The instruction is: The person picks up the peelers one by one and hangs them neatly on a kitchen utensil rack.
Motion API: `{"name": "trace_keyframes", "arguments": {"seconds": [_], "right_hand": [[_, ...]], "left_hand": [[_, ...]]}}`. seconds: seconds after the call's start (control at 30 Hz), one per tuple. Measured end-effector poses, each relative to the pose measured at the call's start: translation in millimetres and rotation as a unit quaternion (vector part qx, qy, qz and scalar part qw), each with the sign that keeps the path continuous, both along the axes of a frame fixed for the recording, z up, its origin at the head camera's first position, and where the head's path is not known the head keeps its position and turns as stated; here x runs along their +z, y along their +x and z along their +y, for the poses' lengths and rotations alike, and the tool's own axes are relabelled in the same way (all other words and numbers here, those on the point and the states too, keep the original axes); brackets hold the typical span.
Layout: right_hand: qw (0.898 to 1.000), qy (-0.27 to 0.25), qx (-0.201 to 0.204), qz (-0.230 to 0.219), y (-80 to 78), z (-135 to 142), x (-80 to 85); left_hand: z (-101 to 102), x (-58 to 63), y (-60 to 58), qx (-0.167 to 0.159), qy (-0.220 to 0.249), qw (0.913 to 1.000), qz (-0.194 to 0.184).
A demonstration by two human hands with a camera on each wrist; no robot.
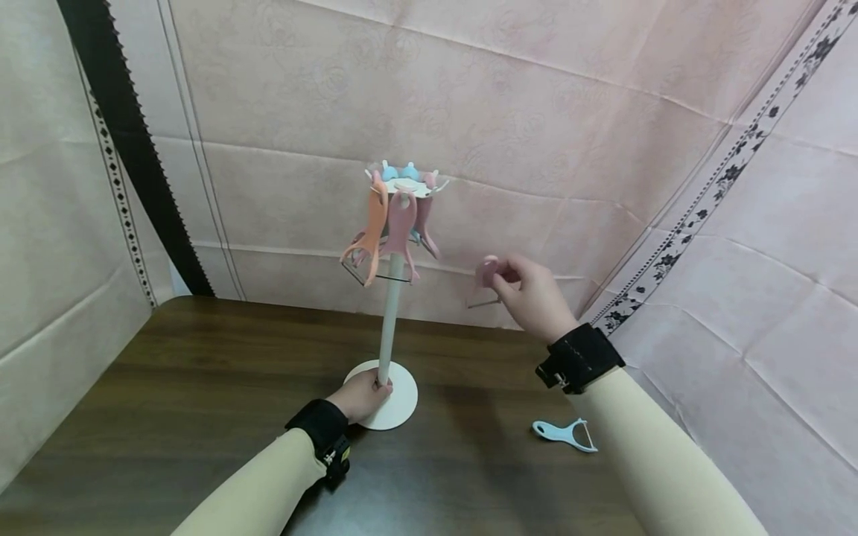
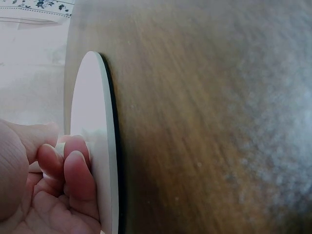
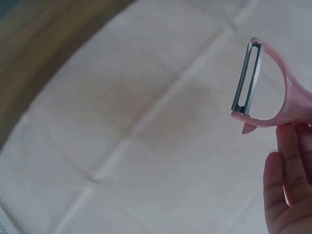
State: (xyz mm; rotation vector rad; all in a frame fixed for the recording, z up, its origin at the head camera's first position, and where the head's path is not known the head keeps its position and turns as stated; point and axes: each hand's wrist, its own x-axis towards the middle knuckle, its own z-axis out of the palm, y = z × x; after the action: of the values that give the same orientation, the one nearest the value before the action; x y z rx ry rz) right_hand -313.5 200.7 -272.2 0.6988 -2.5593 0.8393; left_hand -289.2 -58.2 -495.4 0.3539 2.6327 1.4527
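Note:
A white stand with a round base (image 1: 404,402) and a thin pole (image 1: 390,320) stands on the table. Low on the pole, my left hand (image 1: 362,396) grips it just above the base; the left wrist view shows the curled fingers (image 2: 80,180) beside the white disc. Peelers hang from the hooked top, among them an orange peeler (image 1: 377,216) and a pink peeler (image 1: 401,219). To the right of the stand, in the air, my right hand (image 1: 532,294) pinches another pink peeler (image 3: 292,100) by its handle, with its metal blade pointing away from the fingers.
A light blue peeler (image 1: 563,433) lies on the dark wooden table (image 1: 221,417), below the right forearm. Pale patterned cloth (image 1: 503,112) hangs behind the table and at both sides. A black strip (image 1: 144,149) runs down the left corner.

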Motion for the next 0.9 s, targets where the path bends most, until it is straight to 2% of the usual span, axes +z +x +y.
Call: {"name": "trace_keyframes", "arguments": {"seconds": [0.17, 0.33, 0.53, 0.73, 0.9], "right_hand": [[0.999, -0.008, 0.019, 0.035, 4.6, -9, 26.2], [0.997, -0.022, 0.044, 0.062, 11.7, -21, 41.4], [0.992, -0.058, 0.079, 0.08, 17.2, -37, 47.8], [0.988, -0.095, 0.084, 0.088, 17.5, -52, 50.3], [0.987, -0.108, 0.085, 0.086, 16.3, -63, 52.1]], "left_hand": [[0, -1.8, -1.5, 0.0, 0.005, 0.9999, -0.015], [0, -2.6, -1.9, 0.0, 0.001, 0.9998, -0.018], [0, -1.4, -0.7, 0.0, 0.0, 0.9996, -0.029], [0, 0.3, -1.6, -0.003, 0.004, 0.9998, -0.02], [0, 1.9, -0.5, -0.005, 0.004, 0.9995, -0.03]]}}
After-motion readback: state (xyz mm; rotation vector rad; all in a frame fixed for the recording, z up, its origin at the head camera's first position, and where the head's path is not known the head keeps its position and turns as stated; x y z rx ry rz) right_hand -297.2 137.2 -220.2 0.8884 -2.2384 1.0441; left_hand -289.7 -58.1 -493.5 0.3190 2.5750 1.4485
